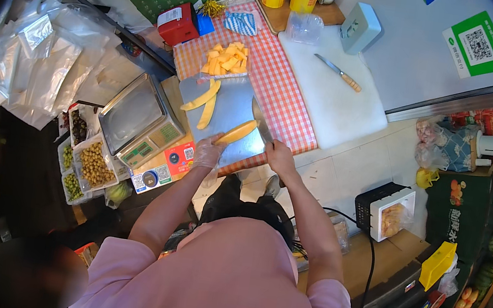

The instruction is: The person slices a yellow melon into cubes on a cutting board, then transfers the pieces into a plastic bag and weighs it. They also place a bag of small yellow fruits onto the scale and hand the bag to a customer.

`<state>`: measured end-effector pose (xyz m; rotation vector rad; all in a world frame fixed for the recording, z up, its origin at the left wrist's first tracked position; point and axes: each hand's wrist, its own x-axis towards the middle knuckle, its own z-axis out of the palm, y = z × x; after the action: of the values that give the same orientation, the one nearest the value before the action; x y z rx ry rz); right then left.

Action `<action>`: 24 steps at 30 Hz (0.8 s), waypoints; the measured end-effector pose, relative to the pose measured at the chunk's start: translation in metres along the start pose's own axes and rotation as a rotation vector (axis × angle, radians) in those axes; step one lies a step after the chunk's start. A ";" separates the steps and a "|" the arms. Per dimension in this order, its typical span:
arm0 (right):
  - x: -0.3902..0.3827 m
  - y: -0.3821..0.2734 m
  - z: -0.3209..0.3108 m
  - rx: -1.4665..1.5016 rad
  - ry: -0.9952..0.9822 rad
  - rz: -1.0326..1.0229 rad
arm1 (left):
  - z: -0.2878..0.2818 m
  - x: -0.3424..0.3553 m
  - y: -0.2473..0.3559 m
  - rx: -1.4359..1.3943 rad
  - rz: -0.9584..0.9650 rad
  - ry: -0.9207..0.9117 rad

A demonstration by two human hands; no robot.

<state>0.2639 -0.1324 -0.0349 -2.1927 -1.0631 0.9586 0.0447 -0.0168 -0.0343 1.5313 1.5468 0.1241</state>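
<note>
My left hand, in a thin clear glove, grips the near end of an orange-yellow melon slice on a shiny metal board. Closed at the board's right edge, my right hand holds what looks like a knife; its blade, seen edge-on beside the slice, is hard to make out. Two curved melon strips lie toward the board's left side. Just beyond them, a clear tray is heaped with melon chunks.
A weighing scale stands left of the board, with boxes of grapes beside it. Right of the checked cloth, a wooden-handled knife rests on a white cutting board. A red box sits at the back.
</note>
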 end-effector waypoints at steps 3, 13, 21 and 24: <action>0.008 0.002 0.005 0.031 -0.009 -0.015 | 0.008 -0.003 -0.008 -0.080 0.016 0.071; 0.007 -0.002 0.001 0.059 -0.144 0.050 | 0.018 -0.015 -0.004 -0.096 -0.009 0.118; 0.008 0.001 0.005 0.395 -0.336 0.189 | 0.032 -0.006 -0.020 -0.476 -0.098 0.023; -0.007 0.010 0.024 0.436 -0.437 0.162 | 0.027 -0.009 -0.013 -0.436 -0.116 0.021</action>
<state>0.2473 -0.1402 -0.0543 -1.7671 -0.7614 1.6245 0.0505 -0.0407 -0.0538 1.0989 1.5016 0.3851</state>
